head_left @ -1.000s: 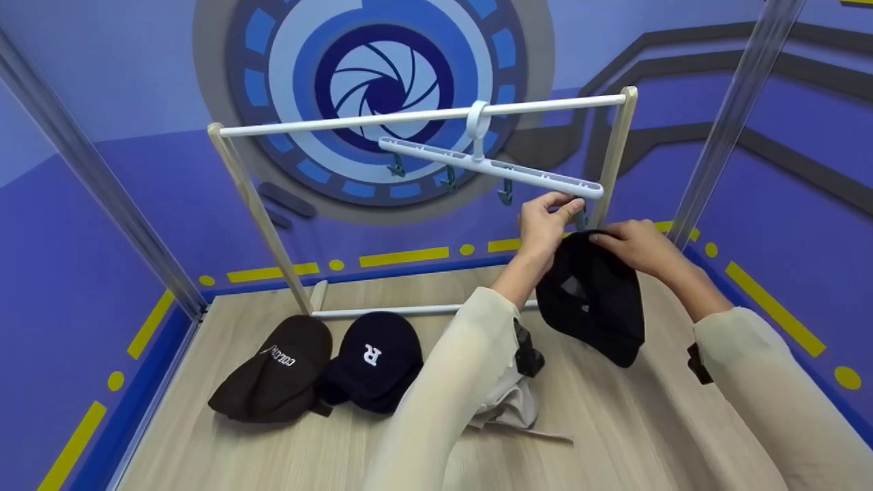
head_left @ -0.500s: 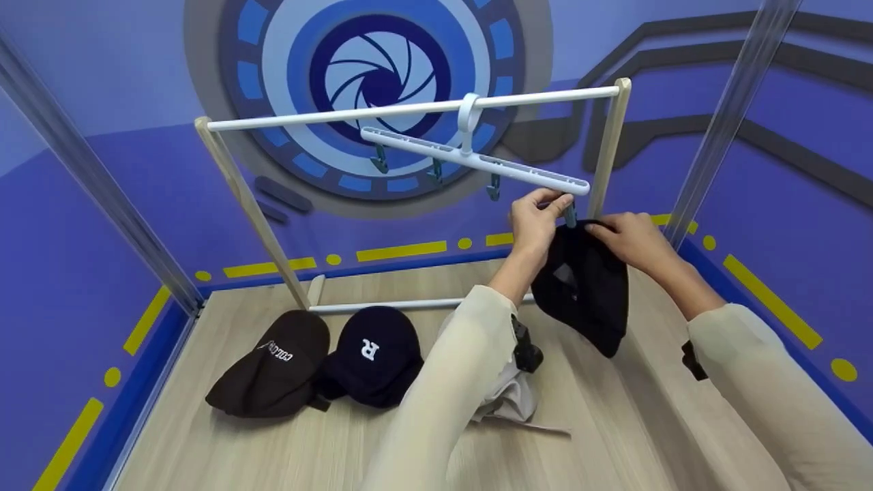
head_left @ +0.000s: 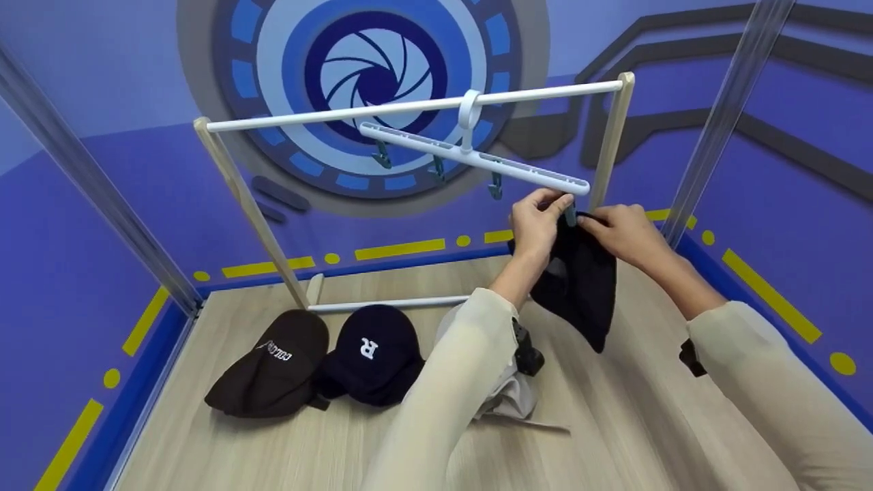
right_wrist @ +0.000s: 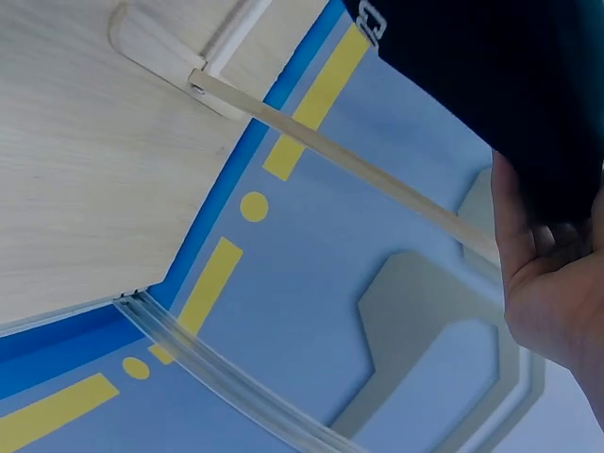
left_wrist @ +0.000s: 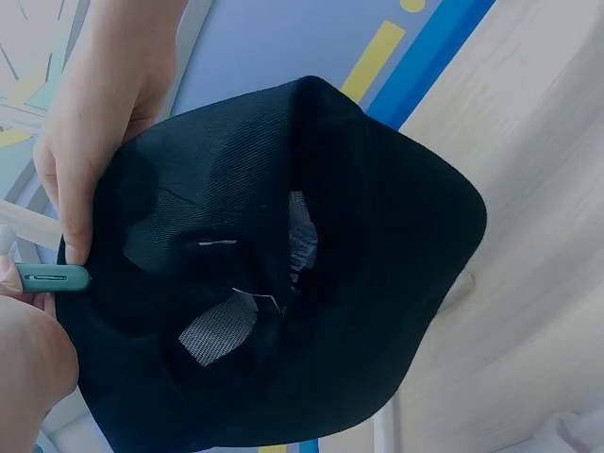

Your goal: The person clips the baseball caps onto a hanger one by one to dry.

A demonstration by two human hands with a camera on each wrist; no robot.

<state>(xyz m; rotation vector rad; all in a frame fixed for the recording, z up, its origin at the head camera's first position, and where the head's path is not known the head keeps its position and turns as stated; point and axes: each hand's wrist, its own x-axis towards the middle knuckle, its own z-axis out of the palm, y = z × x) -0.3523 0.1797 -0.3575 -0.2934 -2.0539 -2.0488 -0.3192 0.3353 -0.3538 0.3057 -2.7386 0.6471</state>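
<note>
Pinching green clip (left_wrist: 55, 276), left hand (head_left: 535, 221); right hand (head_left: 631, 235) grips black cap (head_left: 583, 279); left sleeve (head_left: 450, 389) partly hides pale fabric (head_left: 513, 399).

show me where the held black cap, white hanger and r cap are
Black cap (head_left: 583, 276): head view, middle of its dark fabric.
White hanger (head_left: 477, 159): head view, middle of its bar.
R cap (head_left: 380, 360): head view, front of crown.
</note>
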